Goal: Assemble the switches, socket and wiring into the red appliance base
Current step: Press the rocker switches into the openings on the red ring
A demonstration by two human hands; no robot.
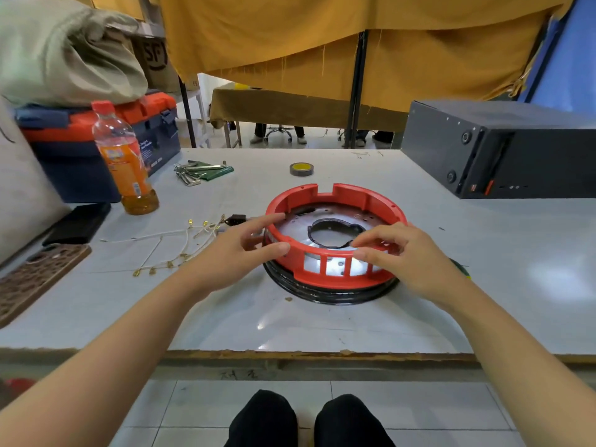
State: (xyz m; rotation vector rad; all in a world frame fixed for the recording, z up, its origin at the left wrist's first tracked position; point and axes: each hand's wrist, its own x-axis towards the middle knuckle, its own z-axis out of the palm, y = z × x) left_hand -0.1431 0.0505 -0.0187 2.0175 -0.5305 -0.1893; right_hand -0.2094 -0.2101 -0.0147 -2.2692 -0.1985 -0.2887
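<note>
The red appliance base, a round ring with a slotted front wall and a metal plate inside, stands on a black ring in the middle of the table. My left hand is at its left rim, fingers spread, thumb and forefinger touching the red wall. My right hand rests on the front right rim, fingertips on the wall. White wires with brass terminals lie to the left of the base. A small black switch part sits just beyond my left fingers.
An orange drink bottle, a blue and orange toolbox, hex keys and a tape roll lie at the back. A black box stands at the right. Two phones lie at the left.
</note>
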